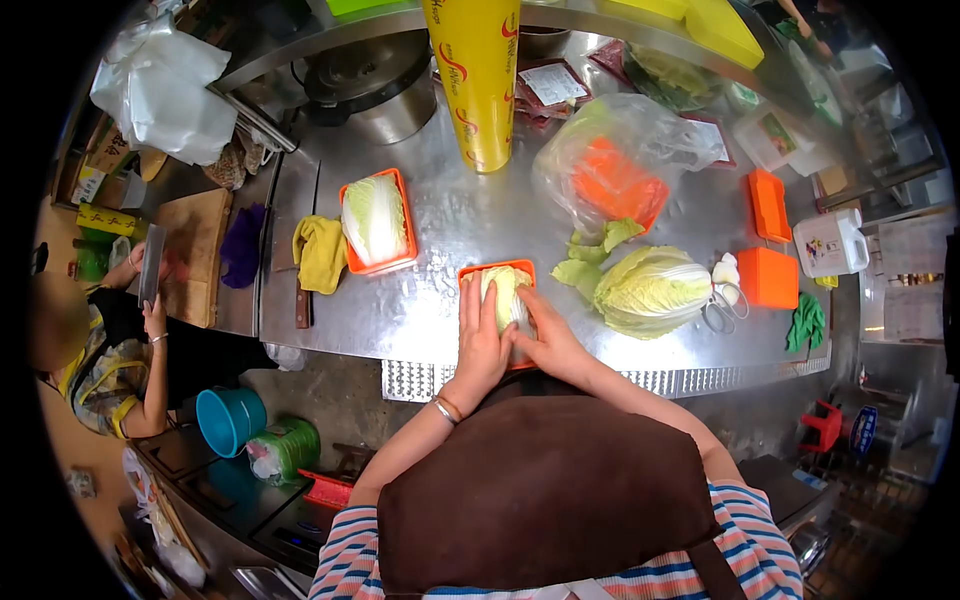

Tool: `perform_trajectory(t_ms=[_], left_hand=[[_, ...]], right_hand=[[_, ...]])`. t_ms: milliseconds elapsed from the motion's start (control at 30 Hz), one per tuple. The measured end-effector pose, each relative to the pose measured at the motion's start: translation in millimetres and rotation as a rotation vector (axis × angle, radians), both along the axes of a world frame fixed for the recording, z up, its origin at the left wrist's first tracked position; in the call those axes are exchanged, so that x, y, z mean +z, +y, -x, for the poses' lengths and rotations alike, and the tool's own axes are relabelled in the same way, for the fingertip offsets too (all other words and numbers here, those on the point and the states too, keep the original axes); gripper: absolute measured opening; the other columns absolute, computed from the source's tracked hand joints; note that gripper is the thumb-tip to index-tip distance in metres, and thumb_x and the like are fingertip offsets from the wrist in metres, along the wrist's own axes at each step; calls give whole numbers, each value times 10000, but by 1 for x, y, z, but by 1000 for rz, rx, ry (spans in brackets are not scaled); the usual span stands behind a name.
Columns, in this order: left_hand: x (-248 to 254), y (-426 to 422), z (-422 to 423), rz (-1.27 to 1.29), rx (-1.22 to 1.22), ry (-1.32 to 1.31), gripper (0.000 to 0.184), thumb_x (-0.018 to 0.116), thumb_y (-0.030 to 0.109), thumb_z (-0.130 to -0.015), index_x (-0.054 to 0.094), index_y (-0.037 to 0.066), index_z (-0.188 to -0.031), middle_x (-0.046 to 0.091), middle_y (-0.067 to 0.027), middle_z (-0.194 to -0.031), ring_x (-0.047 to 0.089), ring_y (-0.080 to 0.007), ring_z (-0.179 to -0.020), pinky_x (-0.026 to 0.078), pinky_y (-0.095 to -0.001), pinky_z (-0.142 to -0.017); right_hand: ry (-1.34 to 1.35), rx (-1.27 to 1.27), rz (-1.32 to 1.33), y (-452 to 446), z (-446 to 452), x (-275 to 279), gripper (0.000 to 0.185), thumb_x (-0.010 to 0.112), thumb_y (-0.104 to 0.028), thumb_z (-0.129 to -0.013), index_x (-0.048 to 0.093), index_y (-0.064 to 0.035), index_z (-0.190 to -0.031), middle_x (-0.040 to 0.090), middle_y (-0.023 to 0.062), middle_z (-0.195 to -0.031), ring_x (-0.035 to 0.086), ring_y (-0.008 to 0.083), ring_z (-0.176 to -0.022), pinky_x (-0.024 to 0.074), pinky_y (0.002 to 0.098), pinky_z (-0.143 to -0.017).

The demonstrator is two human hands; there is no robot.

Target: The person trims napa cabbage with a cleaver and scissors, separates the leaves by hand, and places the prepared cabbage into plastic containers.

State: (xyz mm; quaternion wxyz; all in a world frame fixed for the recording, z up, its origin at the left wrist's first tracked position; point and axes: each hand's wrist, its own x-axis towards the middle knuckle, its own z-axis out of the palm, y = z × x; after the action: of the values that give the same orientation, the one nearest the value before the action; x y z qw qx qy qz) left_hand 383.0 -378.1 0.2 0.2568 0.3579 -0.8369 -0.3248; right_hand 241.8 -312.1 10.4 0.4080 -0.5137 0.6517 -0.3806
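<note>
Centrally in the frame, both hands are pressing down on a pale cabbage piece [505, 290] that is sitting in an orange tray [497, 265] near the steel table's [430, 260] front edge. The left hand [482, 335] is lying nearly flat over its left side, fingers extended; the right hand [545, 335] is opening partway, its fingers resting along the right side. Left of centre, another orange tray [411, 235] is holding a cabbage half [374, 220], with a yellow cloth [317, 253] lying beside it. Right of centre, a large cabbage [650, 292] is lying beside loose green leaves [578, 274], and above it a clear bag [560, 150] is covering something orange. At the left edge, another person [125, 365] is holding a broad blade [151, 262] near a wooden board [190, 285].
</note>
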Motion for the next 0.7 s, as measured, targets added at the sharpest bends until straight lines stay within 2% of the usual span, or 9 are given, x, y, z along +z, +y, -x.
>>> perform_trajectory(t_ms=[133,200,267,300,333,400,500,567,700], left_hand=[[1,0,-3,-12,-11,-26,704,649,88,-812,287,-63,-1397,167,-272,-1505,174,-485,-1376,203,-508,-1127],[11,0,-6,-23,-19,-37,721,663,101,-804,287,-65,-1396,160,-272,-1508,161,-489,-1378,193,-521,-1125],[17,3,-19,74,17,-99,741,718,230,-785,365,68,-1416,163,-242,-1520,136,-488,-1385,164,-587,-1106],[17,6,-17,72,18,-98,741,718,230,-785,365,68,-1416,163,-242,-1520,136,-488,-1385,164,-587,-1106],[16,11,-13,111,-94,-197,733,729,321,-762,410,157,-1401,174,-222,-1523,135,-483,-1388,155,-619,-1091],[6,11,-5,179,-170,-334,715,735,531,-690,502,352,-1341,210,-170,-1526,137,-461,-1398,140,-676,-1061],[11,-15,4,229,-140,-392,731,687,600,-699,494,333,-1351,228,-167,-1523,132,-442,-1407,129,-672,-1069],[3,-45,3,286,-79,-371,734,664,618,-711,487,324,-1361,221,-161,-1528,127,-435,-1411,123,-660,-1079],[15,-100,-3,415,-59,-394,572,678,430,-789,552,232,-1310,262,-137,-1517,154,-386,-1417,119,-593,-1121]], right_hand=[[-399,-99,54,-2,-3,-20,631,618,-144,-874,317,15,-1405,376,258,-1415,385,373,-1315,359,396,-1050],[182,-60,106,2,6,20,591,634,-109,-845,375,5,-1364,400,244,-1395,389,380,-1307,356,401,-1050],[248,-87,105,13,24,32,550,643,-97,-833,419,-6,-1327,419,230,-1380,407,379,-1289,358,406,-1047],[309,-115,106,20,34,35,512,651,-86,-820,463,-16,-1291,438,215,-1365,425,379,-1272,361,412,-1044],[310,-108,106,31,41,30,512,651,-86,-820,463,-16,-1291,438,215,-1365,425,379,-1272,361,412,-1044],[330,-95,97,45,46,12,445,662,-59,-787,521,-15,-1207,492,199,-1280,524,356,-1126,467,385,-902],[269,-71,119,58,43,12,368,656,-29,-790,566,-29,-1147,539,173,-1222,583,323,-1024,490,370,-834],[45,-52,34,64,49,12,301,640,-1,-800,593,-29,-1096,581,151,-1149,621,278,-927,500,344,-785],[145,-65,68,71,54,17,256,631,11,-813,608,-24,-1065,618,132,-1042,633,245,-839,507,331,-728]])
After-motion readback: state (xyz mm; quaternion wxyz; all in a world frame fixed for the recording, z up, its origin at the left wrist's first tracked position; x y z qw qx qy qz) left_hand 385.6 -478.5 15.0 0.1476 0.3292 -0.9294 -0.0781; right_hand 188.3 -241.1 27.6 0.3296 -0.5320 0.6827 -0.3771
